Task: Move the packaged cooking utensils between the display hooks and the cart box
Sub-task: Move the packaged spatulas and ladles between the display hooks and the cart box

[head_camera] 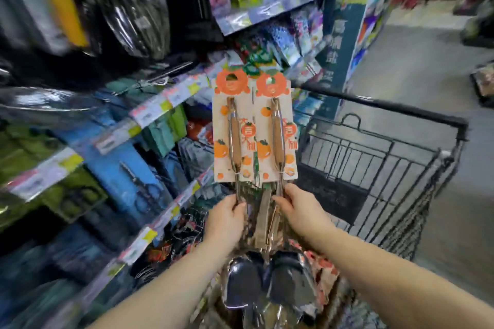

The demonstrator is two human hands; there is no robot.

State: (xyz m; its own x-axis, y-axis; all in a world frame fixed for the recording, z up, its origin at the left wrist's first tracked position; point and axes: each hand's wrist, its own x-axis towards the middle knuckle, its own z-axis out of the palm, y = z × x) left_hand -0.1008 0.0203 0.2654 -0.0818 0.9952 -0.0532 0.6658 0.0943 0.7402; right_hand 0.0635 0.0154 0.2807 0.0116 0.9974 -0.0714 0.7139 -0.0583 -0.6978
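Two packaged spatulas stand upright side by side in front of me, each on a cream card printed with oranges. My left hand grips the left package at its metal shaft below the card. My right hand grips the right package the same way. Their shiny steel heads hang below my hands in clear plastic. More wrapped utensils lie beneath them in what looks like the cart box, which is mostly hidden.
A black wire shopping cart stands to the right, its rim level with the cards. Store shelves with price tags fill the left. Large wrapped utensils hang at the upper left. Grey aisle floor opens to the right.
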